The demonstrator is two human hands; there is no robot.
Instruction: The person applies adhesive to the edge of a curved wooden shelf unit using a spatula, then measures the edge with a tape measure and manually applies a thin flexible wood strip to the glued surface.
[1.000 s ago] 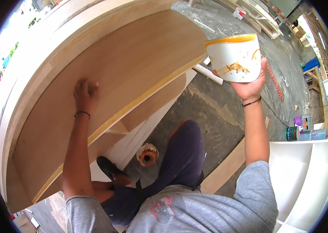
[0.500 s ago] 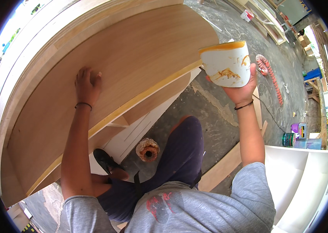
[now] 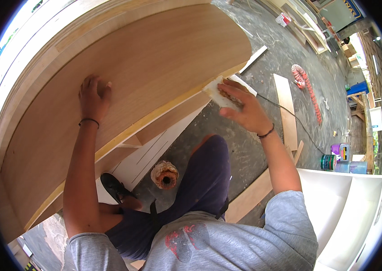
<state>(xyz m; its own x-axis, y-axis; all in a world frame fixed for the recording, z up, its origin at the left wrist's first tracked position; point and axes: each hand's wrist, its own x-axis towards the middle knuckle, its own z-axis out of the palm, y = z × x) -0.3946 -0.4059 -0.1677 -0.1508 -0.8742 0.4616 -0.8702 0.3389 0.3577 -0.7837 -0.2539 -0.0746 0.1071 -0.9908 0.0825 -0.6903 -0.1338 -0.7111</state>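
A large tan wooden panel (image 3: 164,63) with a curved outline fills the upper left. Along its near edge runs a yellowish strip (image 3: 154,112). My left hand (image 3: 95,97) lies on the panel's face, fingers spread and holding nothing. At the edge's far right end, my right hand (image 3: 248,110) grips a white glue spreader (image 3: 212,92) smeared with brown-yellow glue. The spreader meets the edge there, its flat face partly covered by my fingers. Between my feet and the panel stands a glue-crusted pot (image 3: 164,175) with a dark hole in the middle.
Wood strips (image 3: 285,113) lie on the grey floor to the right, beside a dark cable and a coiled red hose (image 3: 307,92). Paint cans (image 3: 328,161) stand near a white shelf unit (image 3: 326,198) at lower right. A red-and-white tub (image 3: 283,19) sits far off.
My right hand has lowered the glue spreader leftward, tilting it against the panel's edge. The left hand stays on the panel, and the whole view has shifted slightly.
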